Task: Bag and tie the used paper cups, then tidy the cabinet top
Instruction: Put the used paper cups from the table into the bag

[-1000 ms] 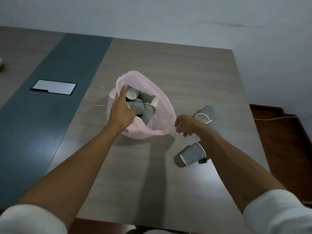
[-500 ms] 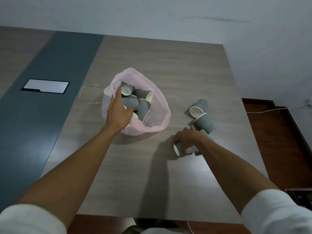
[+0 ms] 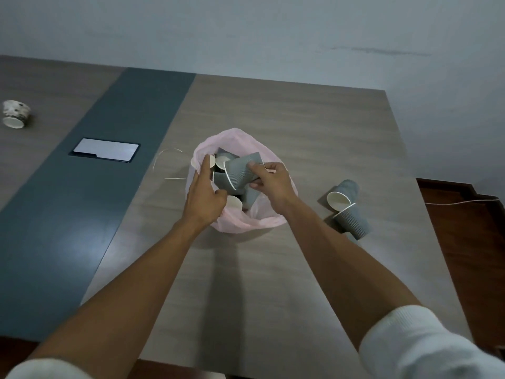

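A pink plastic bag [image 3: 254,224] stands open in the middle of the wooden cabinet top [image 3: 300,127], with several grey ribbed paper cups inside. My left hand [image 3: 203,196] grips the bag's left rim and holds its mouth open. My right hand [image 3: 269,181] holds a grey paper cup [image 3: 241,173] on its side, just above the bag's opening. Two more grey cups lie on the top to the right: one [image 3: 343,194] with its white inside showing, the other [image 3: 352,222] right beside it.
A white patterned cup [image 3: 15,114] lies at the far left. A flat white rectangle in a dark frame [image 3: 105,149] sits on the blue-grey strip [image 3: 82,203]. Thin pale strings [image 3: 164,165] lie left of the bag. A dark floor with a white cable [image 3: 461,202] is off the right edge.
My right hand picked a grey cup up off the top at the right and carried it left over the bag's mouth. My left hand kept its hold on the bag rim.
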The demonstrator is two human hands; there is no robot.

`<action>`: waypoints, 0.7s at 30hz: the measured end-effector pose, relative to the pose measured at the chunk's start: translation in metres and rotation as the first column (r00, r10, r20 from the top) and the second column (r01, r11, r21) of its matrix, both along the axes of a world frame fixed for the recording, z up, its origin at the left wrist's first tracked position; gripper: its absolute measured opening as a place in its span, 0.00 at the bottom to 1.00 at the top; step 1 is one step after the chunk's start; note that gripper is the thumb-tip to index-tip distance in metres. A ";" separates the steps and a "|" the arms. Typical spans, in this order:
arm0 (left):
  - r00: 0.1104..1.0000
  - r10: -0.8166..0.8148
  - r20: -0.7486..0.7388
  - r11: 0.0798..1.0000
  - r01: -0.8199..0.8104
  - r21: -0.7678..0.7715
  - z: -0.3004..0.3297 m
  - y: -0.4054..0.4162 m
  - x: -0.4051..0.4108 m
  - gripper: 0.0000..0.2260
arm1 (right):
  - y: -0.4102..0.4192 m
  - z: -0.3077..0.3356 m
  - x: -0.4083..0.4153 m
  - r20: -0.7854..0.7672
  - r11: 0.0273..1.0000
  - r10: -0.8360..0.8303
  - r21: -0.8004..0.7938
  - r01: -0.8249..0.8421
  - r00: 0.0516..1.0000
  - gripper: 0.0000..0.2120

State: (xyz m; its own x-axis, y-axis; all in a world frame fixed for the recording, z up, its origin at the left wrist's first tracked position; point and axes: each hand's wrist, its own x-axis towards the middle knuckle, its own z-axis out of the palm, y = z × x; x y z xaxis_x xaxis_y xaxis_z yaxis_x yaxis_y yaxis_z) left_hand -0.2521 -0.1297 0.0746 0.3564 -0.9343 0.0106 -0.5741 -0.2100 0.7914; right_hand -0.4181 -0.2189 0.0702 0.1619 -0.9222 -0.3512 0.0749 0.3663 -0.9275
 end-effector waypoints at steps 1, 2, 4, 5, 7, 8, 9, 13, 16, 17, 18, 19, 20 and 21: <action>1.000 -0.010 0.003 1.000 0.010 -0.012 0.001 0.000 0.001 0.43 | 0.000 -0.001 0.009 -0.018 0.999 0.024 -0.021 -0.025 1.000 0.19; 1.000 -0.016 0.004 1.000 0.016 -0.024 0.001 0.000 0.002 0.43 | -0.001 -0.001 0.016 -0.039 0.995 0.084 -0.047 -0.086 0.996 0.15; 1.000 0.005 0.007 1.000 -0.005 -0.023 0.003 -0.001 0.005 0.43 | -0.002 0.001 0.024 -0.143 0.975 0.180 -0.103 -0.196 0.973 0.17; 1.000 0.025 0.010 1.000 -0.025 -0.014 0.005 -0.002 0.007 0.44 | -0.003 0.001 0.024 -0.253 0.971 0.149 -0.143 -0.189 0.956 0.19; 0.999 0.051 0.017 0.999 -0.051 -0.004 0.006 -0.003 0.011 0.44 | -0.011 -0.006 0.016 -0.566 0.959 -0.040 -0.253 -0.127 0.824 0.17; 0.998 0.060 0.016 0.998 -0.060 -0.005 0.006 -0.004 0.013 0.44 | -0.014 -0.012 0.009 -0.719 0.952 -0.147 -0.288 -0.099 0.680 0.16; 0.997 0.070 0.014 0.998 -0.069 -0.010 0.006 -0.004 0.014 0.44 | -0.016 -0.018 -0.001 -0.816 0.961 -0.187 -0.266 -0.068 0.547 0.21; 0.995 0.104 0.008 0.994 -0.103 -0.020 0.003 -0.010 0.023 0.43 | -0.023 -0.049 -0.045 -0.858 0.999 -0.009 0.009 0.031 0.514 0.25; 0.992 0.128 0.023 0.991 -0.127 -0.041 0.000 -0.014 0.024 0.40 | -0.031 -0.056 -0.063 -0.691 0.997 -0.076 -0.064 0.044 0.719 0.12; 0.991 0.135 0.024 0.990 -0.134 -0.052 0.000 -0.016 0.022 0.39 | -0.035 -0.051 -0.065 -0.666 0.992 -0.116 -0.119 0.049 0.736 0.11; 0.990 0.140 0.029 0.988 -0.138 -0.066 0.001 -0.018 0.020 0.39 | -0.039 -0.045 -0.066 -0.654 0.985 -0.151 -0.167 0.053 0.741 0.11; 0.989 0.142 0.036 0.987 -0.138 -0.079 0.002 -0.021 0.017 0.39 | -0.045 -0.038 -0.068 -0.645 0.976 -0.183 -0.212 0.056 0.742 0.10; 0.990 0.137 0.036 0.987 -0.133 -0.089 0.004 -0.024 0.012 0.40 | -0.051 -0.030 -0.071 -0.637 0.966 -0.213 -0.252 0.060 0.741 0.09; 0.991 0.132 0.024 0.987 -0.129 -0.098 0.007 -0.028 0.005 0.40 | -0.058 -0.022 -0.076 -0.630 0.957 -0.236 -0.284 0.064 0.740 0.09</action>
State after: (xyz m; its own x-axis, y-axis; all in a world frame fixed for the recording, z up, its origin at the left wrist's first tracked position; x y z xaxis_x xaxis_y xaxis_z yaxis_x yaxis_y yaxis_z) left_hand -0.2467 -0.1581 0.0819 0.4735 -0.8738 0.1110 -0.5709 -0.2085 0.7941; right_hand -0.4944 -0.2772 0.0482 -0.1746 -0.9801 -0.0940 -0.5425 0.1755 -0.8215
